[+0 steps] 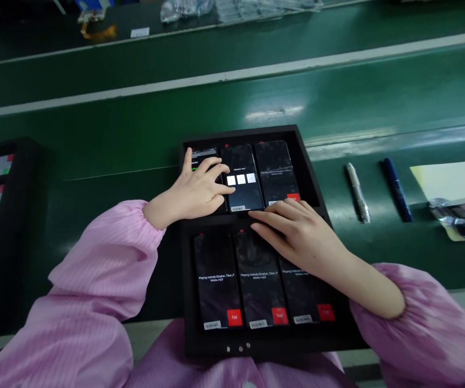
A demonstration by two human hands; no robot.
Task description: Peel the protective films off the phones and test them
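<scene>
Your bare left hand (195, 189) spreads its fingers wide over the black top-left phone (195, 160) and reaches the black phone showing "Vibrator test" (240, 194), gripping neither. Your bare right hand (303, 229) has a narrow gap between thumb and index finger, near that screen's lower edge; you can't tell whether it touches. Both phones lie in the upper row of the black rectangular tray (212, 345), left and middle, on the green table (135, 140).
</scene>
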